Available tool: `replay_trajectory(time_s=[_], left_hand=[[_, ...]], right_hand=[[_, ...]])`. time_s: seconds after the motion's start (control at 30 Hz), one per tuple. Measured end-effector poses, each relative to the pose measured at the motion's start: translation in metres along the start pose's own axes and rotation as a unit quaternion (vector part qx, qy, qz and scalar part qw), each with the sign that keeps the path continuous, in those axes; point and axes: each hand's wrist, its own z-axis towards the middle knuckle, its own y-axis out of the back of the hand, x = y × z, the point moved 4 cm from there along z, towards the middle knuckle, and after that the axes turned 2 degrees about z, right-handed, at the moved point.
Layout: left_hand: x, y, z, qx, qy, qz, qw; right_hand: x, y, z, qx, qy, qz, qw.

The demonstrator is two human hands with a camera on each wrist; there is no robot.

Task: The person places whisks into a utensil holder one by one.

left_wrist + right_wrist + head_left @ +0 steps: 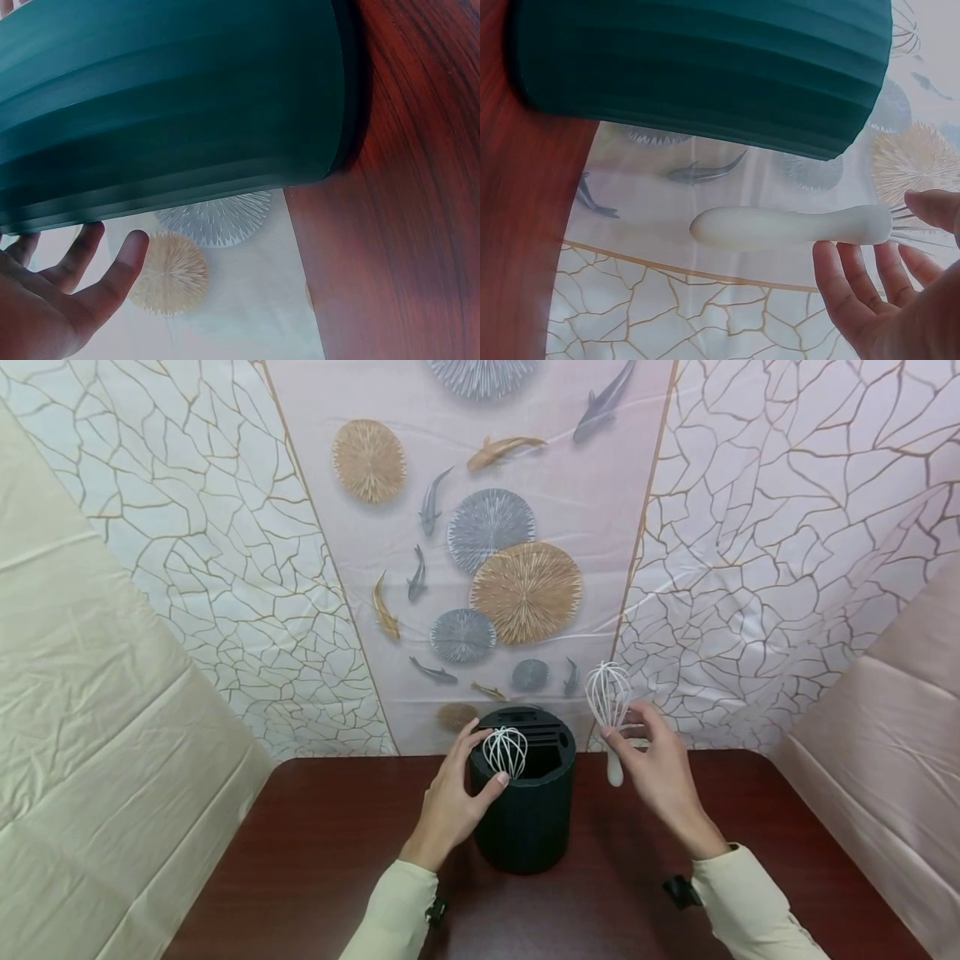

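Observation:
A dark green ribbed utensil holder (522,827) stands upright near the back of the table. Inside its top opening sits a white whisk (506,752), wire loops up, its handle hidden in the holder. My left hand (450,797) holds the holder by its left rim, thumb at the front and fingers round the far side, next to those loops. Right of the holder, my right hand (656,768) pinches a second whisk (608,693) where the wires meet the handle. This one is upright in the air, its pale rounded handle (780,227) hanging down below the fingers.
The holder's top has narrow slots (525,731) behind the larger opening. A dark red wooden table (322,852) lies beneath. Patterned cloth (480,677) with fish and round motifs hangs just behind the table's back edge, and pale padded panels (97,693) flank both sides.

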Motion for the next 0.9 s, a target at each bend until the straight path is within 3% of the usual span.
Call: replay_trajectory(time_s=[0.63, 0.9], left_hand=[[-0.001, -0.001, -0.003, 0.005, 0.005, -0.016, 0.9999], [-0.001, 0.0, -0.002, -0.005, -0.011, -0.018, 0.9998]], right_hand=[[0.019, 0.005, -0.002, 0.007, 0.012, -0.008, 1.0], [0.025, 0.006, 0.0, 0.006, 0.029, 0.008, 1.0]])
